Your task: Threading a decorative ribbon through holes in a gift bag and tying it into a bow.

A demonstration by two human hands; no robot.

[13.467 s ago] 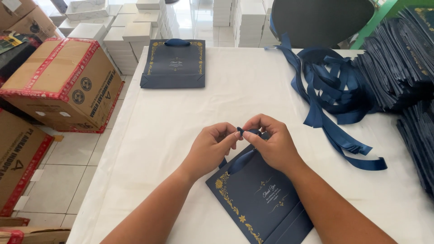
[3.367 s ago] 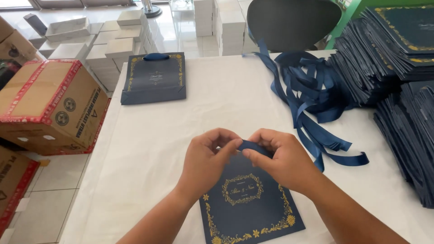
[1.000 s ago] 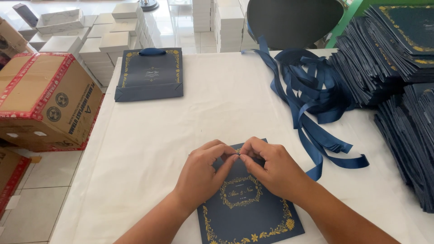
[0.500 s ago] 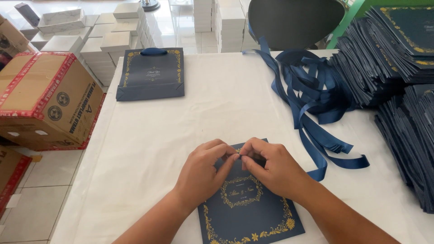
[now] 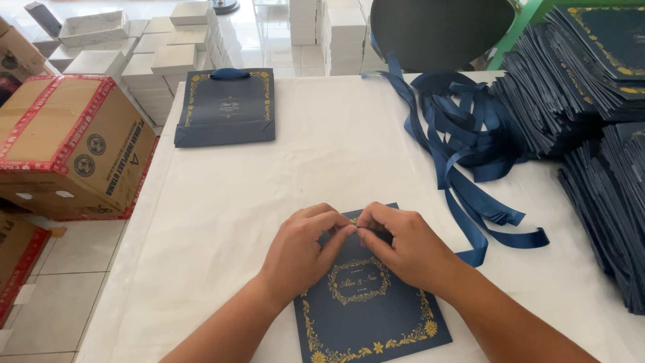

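Observation:
A flat navy paper bag [image 5: 366, 312] with gold floral print lies on the white table [image 5: 222, 202] in front of me. My left hand [image 5: 302, 250] and my right hand [image 5: 400, 245] meet at the bag's top edge, fingertips pinched together there. The ribbon handle they pinch is almost hidden under my fingers. A loose end of navy ribbon [image 5: 474, 252] comes out from behind my right hand.
A finished navy bag [image 5: 227, 111] with a ribbon handle lies at the far left of the table. A tangle of navy ribbons [image 5: 463, 128] lies right of centre. Stacks of flat navy bags [image 5: 591, 87] fill the right side. Cardboard boxes [image 5: 74, 141] and white boxes [image 5: 161, 60] stand on the floor at left.
My hands have dropped from above the bag to its top edge and stay pinched there; over the last second they have hardly moved.

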